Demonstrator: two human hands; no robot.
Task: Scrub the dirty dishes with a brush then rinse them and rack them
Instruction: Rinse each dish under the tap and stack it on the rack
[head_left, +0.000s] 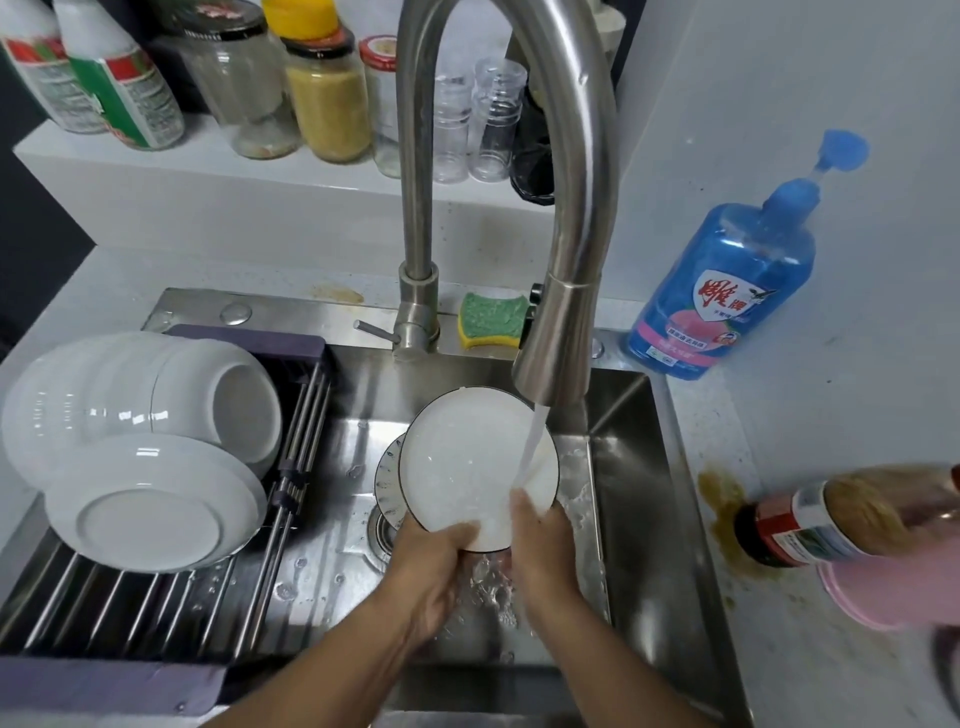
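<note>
A white plate with a dark rim (467, 462) is tilted up in the steel sink (639, 483) under water running from the tap (561, 332). My left hand (431, 566) grips the plate's lower edge, fingers curled round it. My right hand (540, 551) touches the plate's face at the lower right, where the stream lands. Another dark-rimmed dish (387, 480) lies behind it over the drain. No brush is visible. Clean white bowls (135, 395) and a white plate (150, 514) rest upside down on the roll-up rack (130, 603) at the left.
A green and yellow sponge (491, 319) lies behind the tap. A blue soap pump bottle (727, 275) stands on the right counter. A brown sauce bottle (841, 519) lies by a pink dish (883, 597) and a brown spill. Jars and bottles (322, 93) line the back shelf.
</note>
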